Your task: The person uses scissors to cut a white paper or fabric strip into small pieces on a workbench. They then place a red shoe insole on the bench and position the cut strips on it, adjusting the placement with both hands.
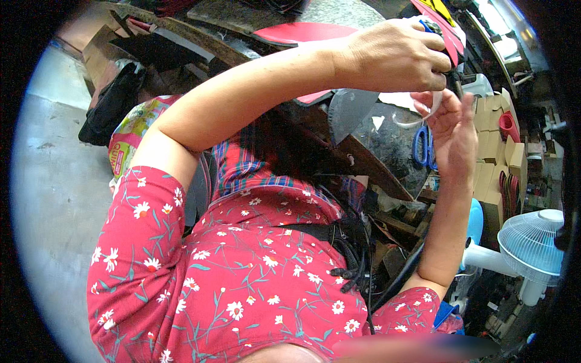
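My left hand (393,55) reaches across to the upper right with its fingers curled closed. Beside its knuckles shows a small blue and dark thing (431,26); the hand hides most of what it grips. Just below, my right hand (454,130) is raised, palm partly showing, with its bent fingers around a thin white strip (435,104). The strip curls down toward the dark work table (387,154). Blue-handled scissors (422,147) lie on the table next to my right wrist. A flat red piece (452,42) stands behind the left fingers.
Another flat red piece (302,33) lies beyond my left forearm. Cardboard boxes (489,151) and a red roll (507,124) stand at the right, above a blue and white fan (532,242). A black bag (112,106) is at far left, near the grey floor (54,181).
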The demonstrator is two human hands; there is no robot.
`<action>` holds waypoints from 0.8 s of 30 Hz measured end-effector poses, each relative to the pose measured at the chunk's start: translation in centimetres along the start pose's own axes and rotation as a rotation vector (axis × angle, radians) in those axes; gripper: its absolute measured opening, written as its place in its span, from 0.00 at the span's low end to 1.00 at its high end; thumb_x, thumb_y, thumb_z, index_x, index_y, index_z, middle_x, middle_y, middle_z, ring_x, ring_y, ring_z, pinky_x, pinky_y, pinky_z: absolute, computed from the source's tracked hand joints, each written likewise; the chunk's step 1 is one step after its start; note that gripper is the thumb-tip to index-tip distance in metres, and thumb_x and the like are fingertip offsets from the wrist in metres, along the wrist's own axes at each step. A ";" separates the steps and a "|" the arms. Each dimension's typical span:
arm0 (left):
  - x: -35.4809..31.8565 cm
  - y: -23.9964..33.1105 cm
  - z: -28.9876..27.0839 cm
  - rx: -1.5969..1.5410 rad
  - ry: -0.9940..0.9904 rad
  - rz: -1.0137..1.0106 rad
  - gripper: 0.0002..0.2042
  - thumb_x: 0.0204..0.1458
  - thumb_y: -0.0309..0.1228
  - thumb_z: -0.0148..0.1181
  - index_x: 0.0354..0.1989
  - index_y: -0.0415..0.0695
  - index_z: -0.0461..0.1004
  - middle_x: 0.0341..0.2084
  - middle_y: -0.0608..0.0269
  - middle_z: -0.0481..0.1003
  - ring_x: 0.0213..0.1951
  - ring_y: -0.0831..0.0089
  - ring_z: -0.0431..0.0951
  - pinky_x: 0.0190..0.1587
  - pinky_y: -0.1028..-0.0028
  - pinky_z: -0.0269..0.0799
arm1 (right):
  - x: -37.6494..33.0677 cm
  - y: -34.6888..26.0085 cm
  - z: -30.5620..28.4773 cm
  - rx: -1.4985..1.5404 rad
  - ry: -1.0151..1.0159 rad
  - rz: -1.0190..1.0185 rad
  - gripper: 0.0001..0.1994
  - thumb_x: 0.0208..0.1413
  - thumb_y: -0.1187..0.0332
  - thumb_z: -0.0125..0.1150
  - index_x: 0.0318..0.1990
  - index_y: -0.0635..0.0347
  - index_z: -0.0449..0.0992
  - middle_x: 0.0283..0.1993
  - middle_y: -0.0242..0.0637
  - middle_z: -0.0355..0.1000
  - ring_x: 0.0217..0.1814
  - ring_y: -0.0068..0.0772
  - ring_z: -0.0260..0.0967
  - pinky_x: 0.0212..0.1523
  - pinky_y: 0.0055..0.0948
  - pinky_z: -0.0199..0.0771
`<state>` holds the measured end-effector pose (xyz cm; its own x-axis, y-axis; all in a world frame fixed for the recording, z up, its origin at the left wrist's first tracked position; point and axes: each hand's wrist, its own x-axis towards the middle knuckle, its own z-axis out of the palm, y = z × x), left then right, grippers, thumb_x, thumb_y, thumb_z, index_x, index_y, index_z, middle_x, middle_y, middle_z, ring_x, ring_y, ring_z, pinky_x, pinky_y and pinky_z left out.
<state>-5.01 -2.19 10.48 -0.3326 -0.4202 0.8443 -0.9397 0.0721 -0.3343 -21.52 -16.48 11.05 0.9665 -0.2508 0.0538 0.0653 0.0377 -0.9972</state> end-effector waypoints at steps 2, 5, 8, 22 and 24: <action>-1.0 0.0 -1.3 -0.016 -0.007 -0.017 0.04 0.44 0.34 0.60 0.28 0.53 0.78 0.32 0.72 0.75 0.45 0.72 0.77 0.48 0.71 0.74 | -0.5 0.7 1.3 0.121 0.020 0.034 0.15 0.66 0.59 0.52 0.48 0.63 0.73 0.46 0.42 0.76 0.48 0.35 0.76 0.53 0.36 0.74; -3.1 0.0 -2.1 -0.074 -0.075 -0.135 0.08 0.45 0.35 0.62 0.35 0.53 0.78 0.35 0.68 0.75 0.45 0.67 0.76 0.47 0.68 0.75 | -0.7 1.0 1.9 0.061 -0.009 0.061 0.08 0.64 0.66 0.57 0.44 0.60 0.73 0.43 0.36 0.76 0.46 0.27 0.75 0.50 0.33 0.75; -6.6 0.6 -2.8 -0.084 -0.203 -0.427 0.14 0.49 0.39 0.63 0.43 0.52 0.75 0.37 0.63 0.74 0.46 0.62 0.75 0.47 0.66 0.74 | -0.6 1.0 1.1 -0.125 0.060 0.003 0.06 0.61 0.68 0.61 0.41 0.60 0.74 0.40 0.30 0.75 0.40 0.19 0.71 0.47 0.23 0.71; -11.4 -1.6 0.1 -0.400 -0.546 -0.464 0.15 0.57 0.35 0.55 0.51 0.46 0.75 0.47 0.62 0.75 0.51 0.59 0.73 0.55 0.63 0.69 | 3.0 0.7 1.5 -0.771 -0.089 0.016 0.08 0.58 0.68 0.63 0.40 0.64 0.80 0.29 0.27 0.72 0.31 0.16 0.66 0.34 0.18 0.65; -11.5 -2.4 0.3 -0.466 -0.551 -0.462 0.14 0.57 0.35 0.56 0.50 0.45 0.75 0.47 0.61 0.75 0.50 0.60 0.74 0.54 0.63 0.69 | 4.2 0.8 1.6 -0.917 -0.100 0.011 0.08 0.58 0.68 0.63 0.39 0.64 0.80 0.29 0.28 0.72 0.32 0.18 0.67 0.36 0.18 0.66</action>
<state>1.09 2.21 1.46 0.0647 -0.8700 0.4887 -0.9484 0.0987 0.3013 -17.04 -15.93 10.57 0.9857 -0.1685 0.0053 -0.1252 -0.7523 -0.6468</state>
